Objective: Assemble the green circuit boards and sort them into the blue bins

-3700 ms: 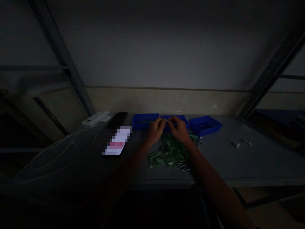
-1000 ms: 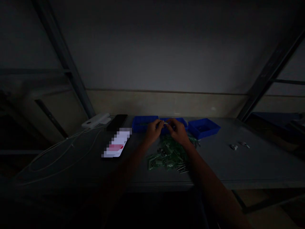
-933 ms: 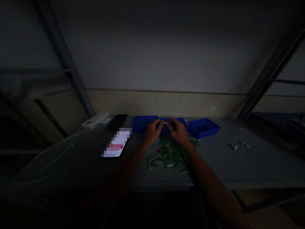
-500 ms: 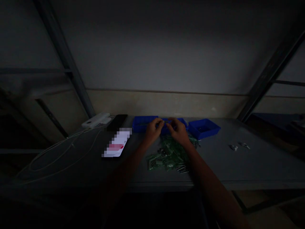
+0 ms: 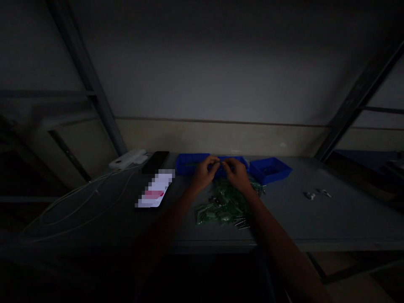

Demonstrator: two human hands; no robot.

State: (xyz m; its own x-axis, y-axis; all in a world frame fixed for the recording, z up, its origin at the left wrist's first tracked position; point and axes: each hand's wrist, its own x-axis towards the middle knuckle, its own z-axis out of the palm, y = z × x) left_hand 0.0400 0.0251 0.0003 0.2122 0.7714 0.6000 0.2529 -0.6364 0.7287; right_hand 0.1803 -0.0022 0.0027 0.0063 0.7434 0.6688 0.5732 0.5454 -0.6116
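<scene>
Both hands meet over the middle blue bin (image 5: 242, 160), fingertips almost touching. My left hand (image 5: 204, 171) is closed in a pinch, and so is my right hand (image 5: 235, 171). Whatever lies between the fingertips is too small and dark to make out. Just below the hands is a heap of green-tinted plastic packets (image 5: 225, 202), with several thin metal pins or screws (image 5: 242, 222) at its front edge. The left blue bin (image 5: 186, 168) stands beside my left hand, and a third blue bin (image 5: 270, 170) stands right of my right hand.
On the left lie a phone with a lit screen (image 5: 154, 193), a dark flat object (image 5: 156, 162) and a white power strip (image 5: 128, 159) with looping cables (image 5: 94, 191). Two small shiny parts (image 5: 316, 194) lie on the grey table (image 5: 293, 214) at right. A wall closes off the back.
My left hand has shifted slightly right, and its fingertips are now closer to those of my right hand. The bins, packets and phone are where they were.
</scene>
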